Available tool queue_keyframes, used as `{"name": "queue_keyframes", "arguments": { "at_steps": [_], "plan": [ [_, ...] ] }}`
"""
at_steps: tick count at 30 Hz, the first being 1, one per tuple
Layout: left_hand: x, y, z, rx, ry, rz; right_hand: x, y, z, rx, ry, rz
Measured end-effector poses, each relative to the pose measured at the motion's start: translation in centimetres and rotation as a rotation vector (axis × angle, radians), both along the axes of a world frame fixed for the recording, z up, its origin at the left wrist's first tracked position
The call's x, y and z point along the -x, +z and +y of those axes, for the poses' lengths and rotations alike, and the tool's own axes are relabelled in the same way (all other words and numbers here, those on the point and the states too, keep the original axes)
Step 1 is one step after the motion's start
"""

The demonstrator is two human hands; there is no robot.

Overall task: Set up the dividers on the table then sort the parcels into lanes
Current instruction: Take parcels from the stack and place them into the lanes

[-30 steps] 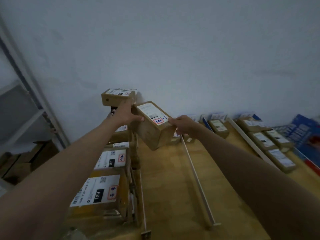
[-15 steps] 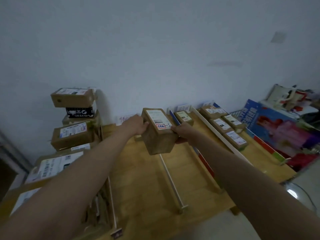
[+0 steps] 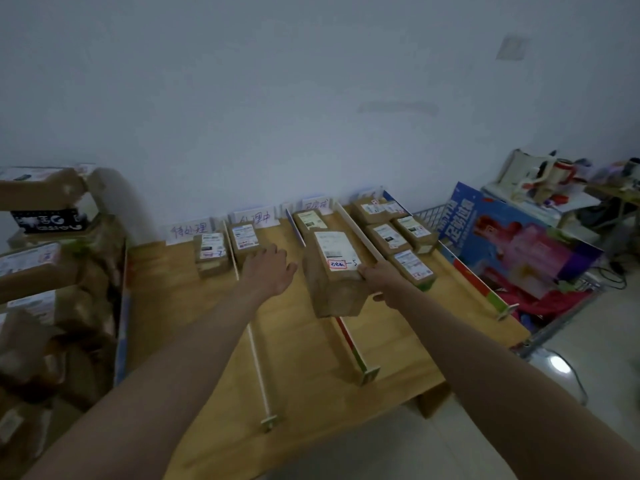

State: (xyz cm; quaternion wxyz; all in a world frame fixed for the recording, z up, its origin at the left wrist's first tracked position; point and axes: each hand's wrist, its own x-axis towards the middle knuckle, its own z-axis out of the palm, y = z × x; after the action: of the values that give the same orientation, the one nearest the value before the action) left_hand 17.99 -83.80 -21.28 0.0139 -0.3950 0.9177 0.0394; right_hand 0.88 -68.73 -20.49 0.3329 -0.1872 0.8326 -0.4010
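Note:
My right hand [image 3: 384,280] grips the near right corner of a brown cardboard parcel [image 3: 332,282] with a white label, held above the wooden table [image 3: 304,386] over the third lane. My left hand [image 3: 268,271] is off the parcel, fingers spread, hovering over the second lane. White dividers [image 3: 258,358] and a coloured-edge divider [image 3: 349,337] run front to back. Small parcels lie at the far ends of the lanes: one [image 3: 210,252] in the first, one [image 3: 244,239] in the second, one [image 3: 310,221] in the third, several [image 3: 398,237] in the fourth.
Handwritten paper signs [image 3: 188,232] stand against the wall behind the lanes. A heap of unsorted brown parcels [image 3: 45,271] fills the left side. A blue and pink poster box [image 3: 519,240] leans right of the table, and a cluttered side table [image 3: 554,188] stands beyond it.
The view swung right. My left hand let go of the parcel and drew aside; my right hand alone carried it rightward to over the third lane.

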Motion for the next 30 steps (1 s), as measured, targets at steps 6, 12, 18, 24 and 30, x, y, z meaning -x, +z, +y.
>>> {"name": "queue_keyframes", "arguments": {
  "at_steps": [6,12,18,24,30],
  "plan": [
    [6.4,-1.5,3.7,-0.027,0.028,-0.047,8.0,-2.1,3.2,-0.023,0.040,0.101],
    [11.2,-2.9,2.6,-0.043,0.054,-0.025,13.6,-3.7,1.9,-0.039,0.069,0.185],
    [16.7,-5.2,-0.6,-0.050,0.062,0.032,19.1,-6.0,-2.0,-0.051,0.080,0.239],
    [22.5,-7.8,-5.0,-0.082,0.094,0.075,24.3,-8.4,-7.6,-0.103,0.116,0.258],
    [26.2,-9.4,-8.9,-0.076,0.150,0.100,28.5,-10.0,-13.5,-0.119,0.166,0.302]
  ]
}}
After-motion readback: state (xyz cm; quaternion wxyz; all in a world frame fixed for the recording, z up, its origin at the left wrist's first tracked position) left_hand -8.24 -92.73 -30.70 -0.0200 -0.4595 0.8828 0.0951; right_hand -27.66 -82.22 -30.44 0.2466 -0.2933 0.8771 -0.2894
